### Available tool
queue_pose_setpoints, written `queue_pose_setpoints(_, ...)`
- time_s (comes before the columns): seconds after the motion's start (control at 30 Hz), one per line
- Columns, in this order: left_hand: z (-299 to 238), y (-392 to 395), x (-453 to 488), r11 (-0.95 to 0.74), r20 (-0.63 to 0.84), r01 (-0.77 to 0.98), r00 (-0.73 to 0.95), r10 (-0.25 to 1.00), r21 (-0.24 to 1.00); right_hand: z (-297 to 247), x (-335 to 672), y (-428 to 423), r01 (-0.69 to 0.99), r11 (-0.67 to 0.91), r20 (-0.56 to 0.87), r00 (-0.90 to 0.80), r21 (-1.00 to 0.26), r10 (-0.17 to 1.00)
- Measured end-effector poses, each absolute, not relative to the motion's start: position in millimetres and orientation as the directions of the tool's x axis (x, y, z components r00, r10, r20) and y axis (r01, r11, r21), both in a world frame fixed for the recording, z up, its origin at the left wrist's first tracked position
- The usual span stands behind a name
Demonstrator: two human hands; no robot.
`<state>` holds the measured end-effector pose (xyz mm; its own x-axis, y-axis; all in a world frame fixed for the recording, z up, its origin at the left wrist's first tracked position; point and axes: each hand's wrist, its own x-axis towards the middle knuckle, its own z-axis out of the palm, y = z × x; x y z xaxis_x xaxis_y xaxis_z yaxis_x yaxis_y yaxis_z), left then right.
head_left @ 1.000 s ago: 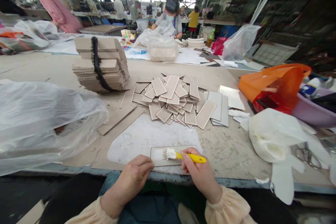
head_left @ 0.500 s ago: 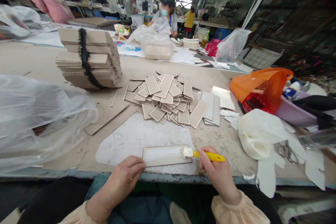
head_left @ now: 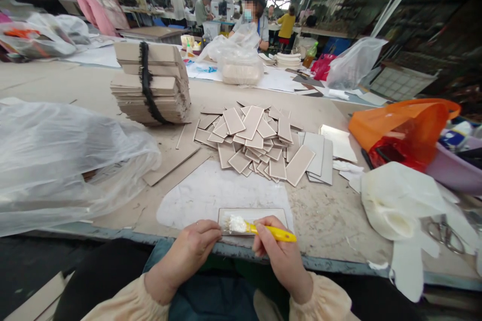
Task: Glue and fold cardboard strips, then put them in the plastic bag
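Note:
A thin rectangular board [head_left: 276, 214] lies flat on a white sheet [head_left: 196, 191] at the table's front edge, wet white paste on its top. My right hand [head_left: 276, 246] pinches the yellow handle of a paste brush [head_left: 269, 231]. White paste coats the bristles, which rest on the left part of the board. My left hand [head_left: 196, 243] has its fingers pressed together at the board's left end, holding it there; the fingertips' exact grip is partly hidden. Beyond the sheet is a loose heap of similar beige boards [head_left: 253, 123].
A strapped stack of boards [head_left: 128, 88] stands back left, with a clear plastic bag [head_left: 68, 160] nearer. On the right are grey boards [head_left: 322, 160], an orange bag [head_left: 395, 118], white cut pieces [head_left: 406, 200] and scissors [head_left: 446, 234]. A co-worker [head_left: 259, 20] sits across the table.
My right hand has swept the brush leftward along the board, from its right end to its left part. My left hand stays at the board's left end. The camera view has shifted left.

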<state>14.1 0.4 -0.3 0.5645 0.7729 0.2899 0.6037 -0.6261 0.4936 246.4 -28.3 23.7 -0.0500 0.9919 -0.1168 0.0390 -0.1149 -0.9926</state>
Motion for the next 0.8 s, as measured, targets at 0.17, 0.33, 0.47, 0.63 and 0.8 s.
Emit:
queue_pose_setpoints(0.17,-0.9,0.8,15.6,-0.635,0.310,0.600,0.561,0.768,0.487,21.3,242.6,-24.7,0.113,-0.122,-0.134,-0.096,-0.986,0.986)
queue_pose_setpoints(0.33,1.6,1.4,16.3,-0.639,0.300,0.603,0.572,0.764,0.477,25.5,253.1,-24.6,0.216,-0.104,-0.126,-0.094,-0.971,0.988)
queue_pose_setpoints(0.47,-0.6,2.0,15.7,-0.646,0.297,0.606,0.581,0.758,0.464,26.9,274.6,-25.1,0.249,-0.126,-0.131,-0.002,-0.960,0.991)
queue_pose_setpoints(0.63,-7.0,3.5,13.6,-0.668,0.338,0.604,0.578,0.743,0.435,34.1,309.2,-27.6,0.300,-0.163,-0.127,0.137,-0.940,0.982)
queue_pose_setpoints(0.8,-5.0,4.9,13.8,-0.688,0.380,0.589,0.574,0.726,0.425,38.4,332.6,-29.8,0.376,-0.186,-0.104,0.228,-0.908,0.968)
